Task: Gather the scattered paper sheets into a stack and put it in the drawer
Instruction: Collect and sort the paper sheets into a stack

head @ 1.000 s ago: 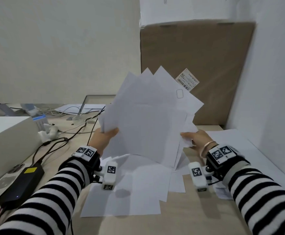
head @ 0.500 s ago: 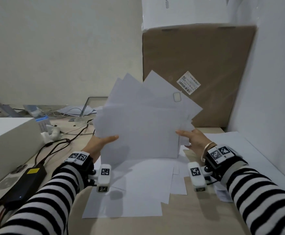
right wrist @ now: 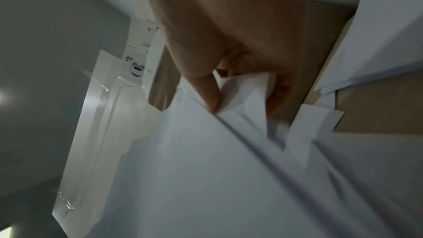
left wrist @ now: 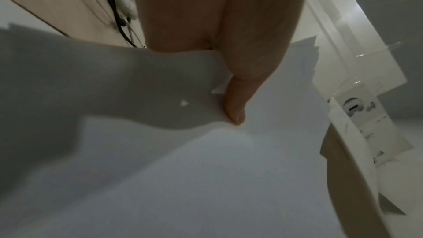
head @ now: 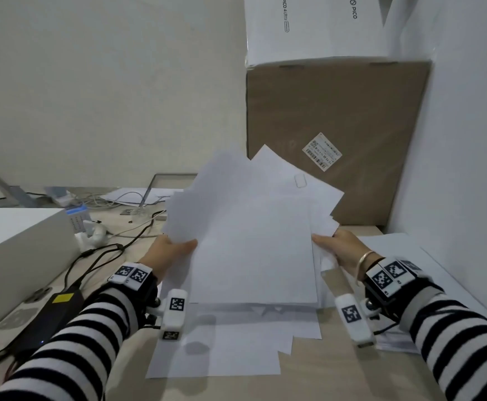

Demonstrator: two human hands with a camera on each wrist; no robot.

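Observation:
A loose bundle of white paper sheets (head: 251, 235) stands on its lower edge above the desk, its upper corners fanned out unevenly. My left hand (head: 170, 250) grips the bundle's left edge, thumb on the near face (left wrist: 235, 108). My right hand (head: 337, 244) pinches the right edge, thumb in front and fingers behind the sheets (right wrist: 213, 97). More white sheets (head: 222, 354) lie flat on the wooden desk under the bundle. No drawer is in view.
A tall brown cardboard box (head: 334, 134) leans at the back with a white box (head: 317, 27) on top. A white box (head: 16, 241), a black power adapter (head: 48, 319) and cables lie at the left. Large white sheets (head: 404, 256) lie by the right wall.
The bundle has turned from tilted to nearly upright and dropped toward the desk, its lower edge now level. Both hands kept their hold and moved down a little.

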